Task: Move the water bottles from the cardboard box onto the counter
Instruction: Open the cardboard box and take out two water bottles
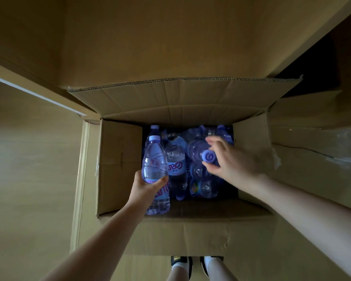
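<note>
Two hands over the cardboard box [120, 159]: left hand [145, 187] grips one bottle [155, 169], right hand [231, 159] fingers [213, 169] pinch a capped bottle [199, 151]

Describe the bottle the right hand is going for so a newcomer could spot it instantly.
Start at the open brown cardboard box on the floor and look at its right half. There the right hand closes around a clear plastic water bottle lying on the pile. Unlike its neighbours, its round purple cap faces straight up at the camera.

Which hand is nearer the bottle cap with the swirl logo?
Right. The right hand has its fingers around the swirl cap, touching or nearly so. The left hand is off to the cap's left, gripping another bottle by its middle.
</note>
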`<state>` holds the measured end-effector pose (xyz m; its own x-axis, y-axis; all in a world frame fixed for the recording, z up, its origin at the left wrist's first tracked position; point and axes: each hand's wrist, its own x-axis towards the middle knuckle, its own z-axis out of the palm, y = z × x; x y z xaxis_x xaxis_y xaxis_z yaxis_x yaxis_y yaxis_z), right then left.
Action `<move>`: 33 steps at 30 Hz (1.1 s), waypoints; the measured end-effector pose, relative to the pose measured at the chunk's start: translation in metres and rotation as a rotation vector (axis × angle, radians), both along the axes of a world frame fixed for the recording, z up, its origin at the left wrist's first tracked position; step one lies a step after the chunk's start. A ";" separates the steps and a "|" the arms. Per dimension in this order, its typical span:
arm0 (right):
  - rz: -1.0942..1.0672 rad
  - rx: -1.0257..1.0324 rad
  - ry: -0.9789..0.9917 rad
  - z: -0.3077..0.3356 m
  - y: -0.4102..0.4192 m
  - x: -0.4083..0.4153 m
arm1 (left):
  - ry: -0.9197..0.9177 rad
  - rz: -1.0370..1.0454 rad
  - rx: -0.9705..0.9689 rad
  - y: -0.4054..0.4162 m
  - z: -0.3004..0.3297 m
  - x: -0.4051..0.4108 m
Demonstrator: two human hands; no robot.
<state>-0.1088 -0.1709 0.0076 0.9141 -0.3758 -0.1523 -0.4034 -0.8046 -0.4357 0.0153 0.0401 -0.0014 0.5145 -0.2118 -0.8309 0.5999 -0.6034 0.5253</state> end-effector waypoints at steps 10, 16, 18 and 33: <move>-0.287 -0.328 -0.023 0.057 0.033 -0.006 | -0.020 -0.016 0.033 0.000 0.021 -0.004; -0.353 -0.149 0.278 0.026 0.027 0.068 | -0.034 0.018 0.030 -0.008 0.012 -0.010; -0.321 -0.065 0.399 0.005 0.026 0.087 | -0.029 0.034 0.028 -0.007 0.008 -0.011; -0.518 0.781 0.440 -0.082 0.085 -0.035 | 0.008 0.069 0.080 0.001 -0.017 -0.014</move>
<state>-0.1440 -0.0859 -0.0746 0.4733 -0.3602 -0.8039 -0.8694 -0.0440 -0.4921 0.0011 0.0413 -0.0185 0.5185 -0.1093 -0.8481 0.6458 -0.6000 0.4721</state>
